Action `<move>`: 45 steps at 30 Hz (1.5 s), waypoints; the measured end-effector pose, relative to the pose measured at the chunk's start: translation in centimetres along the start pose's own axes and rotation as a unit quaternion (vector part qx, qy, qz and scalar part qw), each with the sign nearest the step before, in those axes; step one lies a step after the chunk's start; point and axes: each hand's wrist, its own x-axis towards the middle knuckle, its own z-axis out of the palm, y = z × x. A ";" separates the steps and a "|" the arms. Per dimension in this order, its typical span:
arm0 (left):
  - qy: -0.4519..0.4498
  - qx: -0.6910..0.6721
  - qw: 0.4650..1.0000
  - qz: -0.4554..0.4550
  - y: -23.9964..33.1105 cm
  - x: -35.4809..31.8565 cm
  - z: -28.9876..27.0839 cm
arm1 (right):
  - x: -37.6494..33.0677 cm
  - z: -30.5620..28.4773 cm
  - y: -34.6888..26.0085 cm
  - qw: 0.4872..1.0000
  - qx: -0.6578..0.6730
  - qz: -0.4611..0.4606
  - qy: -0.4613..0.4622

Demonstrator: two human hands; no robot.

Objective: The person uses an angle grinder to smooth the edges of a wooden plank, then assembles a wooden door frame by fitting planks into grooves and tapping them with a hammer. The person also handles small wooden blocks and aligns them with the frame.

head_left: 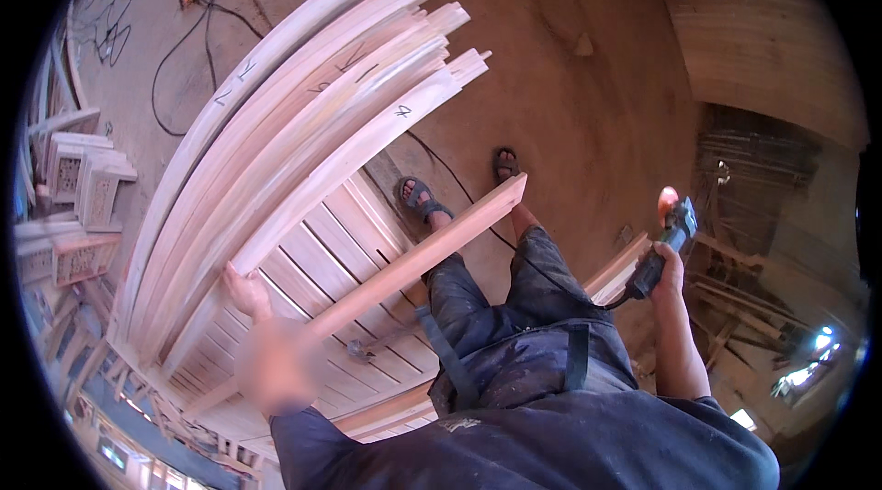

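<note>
As I watch from afar, I see the right hand (671,271) wrapped around a dark handheld power grinder with a round reddish disc (678,231), well to the right of the row of long, pale wooden boards (285,132). I have the left hand (246,290) touching that row's near edge, though I cannot tell whether its fingers clench. Beside the row, a reddish square-edged wooden beam (413,262) crosses above pale wooden slats (317,249).

A long beam (413,262) lies across slatted wood (335,237)
</note>
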 end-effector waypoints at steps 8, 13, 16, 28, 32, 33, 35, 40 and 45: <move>0.005 -0.314 0.898 0.308 27.1 -5.9 2.8 | 0.6 5.7 0.8 0.995 -0.067 -0.034 -0.061; 0.054 -0.310 0.842 0.439 48.4 -7.2 -1.3 | 3.2 6.8 -0.1 0.994 -0.069 -0.018 -0.077; 0.045 -0.293 0.876 0.381 52.9 -6.5 -0.2 | 5.0 6.2 -0.8 0.992 -0.091 -0.024 -0.088; 0.092 -0.088 0.874 0.468 54.2 -10.1 -0.5 | 11.9 1.9 -1.7 0.991 -0.075 0.038 -0.102; 0.040 0.013 0.894 0.445 54.6 -13.6 -0.3 | 12.8 0.7 -3.0 0.993 -0.048 0.060 -0.089; 0.035 0.028 0.896 0.442 54.9 -13.5 -0.1 | 13.2 0.2 -3.0 0.994 -0.042 0.056 -0.086; 0.029 0.050 0.899 0.434 55.6 -12.5 -0.2 | 13.9 -1.1 -2.9 0.995 -0.029 0.040 -0.081; -0.021 -0.040 0.927 0.372 55.7 -13.6 -0.2 | 14.2 -2.8 -4.4 0.989 0.093 0.050 -0.102; -0.429 -0.297 0.790 0.321 67.2 -30.9 -11.7 | 12.1 -2.6 -10.5 0.958 0.253 0.009 -0.131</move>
